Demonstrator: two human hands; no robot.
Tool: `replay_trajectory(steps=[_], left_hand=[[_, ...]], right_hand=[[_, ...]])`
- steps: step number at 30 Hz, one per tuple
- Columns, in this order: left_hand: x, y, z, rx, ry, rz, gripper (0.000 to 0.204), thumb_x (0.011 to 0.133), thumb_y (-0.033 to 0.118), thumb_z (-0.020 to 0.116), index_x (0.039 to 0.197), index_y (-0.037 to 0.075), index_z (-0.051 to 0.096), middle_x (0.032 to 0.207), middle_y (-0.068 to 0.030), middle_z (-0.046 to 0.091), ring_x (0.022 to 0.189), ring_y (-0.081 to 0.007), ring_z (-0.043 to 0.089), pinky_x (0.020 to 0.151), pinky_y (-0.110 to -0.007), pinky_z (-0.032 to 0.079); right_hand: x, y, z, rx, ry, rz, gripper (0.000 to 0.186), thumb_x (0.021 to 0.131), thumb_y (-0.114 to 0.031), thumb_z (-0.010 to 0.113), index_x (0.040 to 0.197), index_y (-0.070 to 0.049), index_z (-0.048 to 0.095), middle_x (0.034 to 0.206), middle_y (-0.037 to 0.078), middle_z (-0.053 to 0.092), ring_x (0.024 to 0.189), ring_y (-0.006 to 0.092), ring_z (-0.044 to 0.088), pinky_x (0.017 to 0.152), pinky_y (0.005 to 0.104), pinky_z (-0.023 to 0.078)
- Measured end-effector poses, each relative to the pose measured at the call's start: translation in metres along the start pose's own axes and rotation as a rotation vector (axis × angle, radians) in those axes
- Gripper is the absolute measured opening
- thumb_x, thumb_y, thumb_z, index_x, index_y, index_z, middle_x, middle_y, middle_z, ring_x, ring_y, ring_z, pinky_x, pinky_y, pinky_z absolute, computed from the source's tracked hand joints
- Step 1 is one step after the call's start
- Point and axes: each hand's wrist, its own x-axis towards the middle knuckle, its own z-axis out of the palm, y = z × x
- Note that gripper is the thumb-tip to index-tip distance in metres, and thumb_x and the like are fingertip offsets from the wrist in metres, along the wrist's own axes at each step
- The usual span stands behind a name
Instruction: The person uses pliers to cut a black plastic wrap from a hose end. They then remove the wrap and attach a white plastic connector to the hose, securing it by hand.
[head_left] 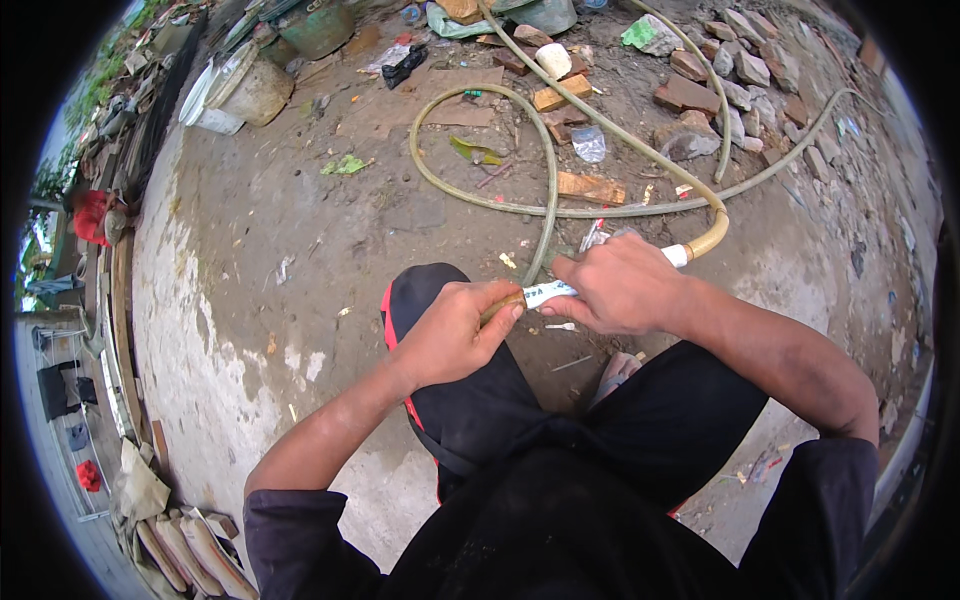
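A short white plastic pipe lies across the space between my hands, above my bent knees. My right hand is wrapped round its middle, and its white end shows beyond the knuckles. On that end sits the yellowish hose, bending sharply away to the far side. With thumb and fingers my left hand grips a brownish hose end, which meets the pipe's left end. How far the pipe sits inside it is hidden. Behind the hands the hose lies in a wide loop on the ground.
Broken bricks and stones are heaped at the far right. Wood blocks and a clear plastic cup lie near the hose. A dirty white bucket leans at the far left. Planks are stacked at the near left.
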Motion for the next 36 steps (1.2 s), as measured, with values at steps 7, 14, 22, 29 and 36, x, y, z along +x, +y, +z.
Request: replay_trajectory(steps=[7, 14, 22, 29, 36], left_hand=[[-0.008, -0.01, 0.013, 0.166, 0.132, 0.124, 0.021, 0.103, 0.011, 0.062, 0.115, -0.005, 0.064, 0.093, -0.0243, 0.069, 0.081, -0.0446, 0.069, 0.07, -0.049, 0.053], [-0.016, -0.005, 0.017, 0.327, 0.085, 0.076, 0.025, 0.102, 0.006, 0.062, 0.123, -0.008, 0.062, 0.108, -0.0264, 0.07, 0.09, -0.0451, 0.072, 0.078, -0.047, 0.057], [-0.006, -0.005, 0.014, 0.132, 0.163, 0.111, 0.022, 0.103, 0.009, 0.058, 0.112, -0.008, 0.068, 0.087, -0.0236, 0.071, 0.075, -0.0429, 0.069, 0.066, -0.046, 0.053], [-0.002, -0.011, 0.009, -0.137, 0.118, -0.095, 0.024, 0.101, 0.014, 0.062, 0.1, -0.008, 0.072, 0.064, -0.0092, 0.059, 0.056, -0.0121, 0.053, 0.054, -0.033, 0.041], [0.004, -0.013, 0.009, -0.282, 0.078, -0.174, 0.021, 0.098, 0.013, 0.063, 0.092, -0.005, 0.071, 0.064, -0.0025, 0.058, 0.058, -0.0083, 0.048, 0.054, -0.031, 0.039]], right_hand=[[0.003, -0.011, 0.0, 0.015, -0.021, 0.055, 0.057, 0.103, -0.054, 0.058, 0.103, 0.002, 0.071, 0.073, 0.021, 0.071, 0.078, 0.0443, 0.073, 0.071, 0.0545, 0.056], [0.0, -0.008, 0.012, -0.061, 0.064, 0.033, 0.054, 0.102, -0.055, 0.058, 0.094, -0.001, 0.065, 0.069, 0.018, 0.069, 0.068, 0.044, 0.07, 0.061, 0.0537, 0.054], [-0.004, -0.008, 0.013, -0.093, 0.132, -0.012, 0.052, 0.101, -0.053, 0.062, 0.102, -0.002, 0.071, 0.067, 0.016, 0.07, 0.063, 0.0382, 0.073, 0.056, 0.0478, 0.055], [-0.003, -0.004, 0.015, -0.104, 0.189, -0.049, 0.052, 0.1, -0.055, 0.061, 0.097, -0.004, 0.069, 0.07, 0.015, 0.071, 0.064, 0.038, 0.073, 0.056, 0.0477, 0.056], [-0.006, -0.003, 0.012, -0.106, 0.179, -0.046, 0.052, 0.1, -0.055, 0.061, 0.098, -0.004, 0.069, 0.07, 0.015, 0.071, 0.064, 0.0377, 0.073, 0.056, 0.0484, 0.056]])
